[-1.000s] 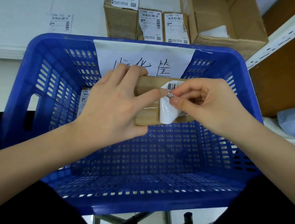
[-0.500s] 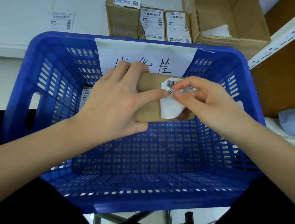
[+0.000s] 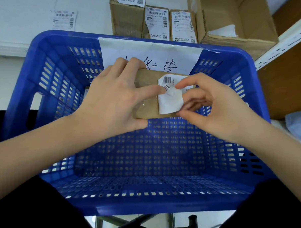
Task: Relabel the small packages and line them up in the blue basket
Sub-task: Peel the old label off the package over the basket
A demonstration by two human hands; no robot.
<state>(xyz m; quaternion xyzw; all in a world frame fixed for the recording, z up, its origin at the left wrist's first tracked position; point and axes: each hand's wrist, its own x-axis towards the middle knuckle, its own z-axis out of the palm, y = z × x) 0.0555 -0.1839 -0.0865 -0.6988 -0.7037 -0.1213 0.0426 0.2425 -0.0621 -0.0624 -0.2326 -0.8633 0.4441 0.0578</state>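
Note:
The blue basket [image 3: 44,78] stands in front of me. Above its floor my left hand [image 3: 112,96] grips a small brown package [image 3: 146,106] from the left, its thumb tip pressing on the crumpled, partly peeled white label [image 3: 170,102]. My right hand [image 3: 213,108] has curled fingers at the package's right end, the index tip on the label's upper part and the thumb at its lower right corner. A sliver of another labelled package [image 3: 86,91] shows by the basket's left wall, mostly hidden by my left hand.
A handwritten paper sign [image 3: 149,50] hangs on the basket's far wall. Behind the basket stand three labelled brown packages [image 3: 156,22] and an open cardboard box [image 3: 236,22]. A loose label [image 3: 64,19] lies on the white surface at the back left. A shelf upright [image 3: 287,33] rises on the right.
My right hand's tight pinch on the label has spread, the index finger now higher and the thumb lower. Package and both hands sit slightly further from me.

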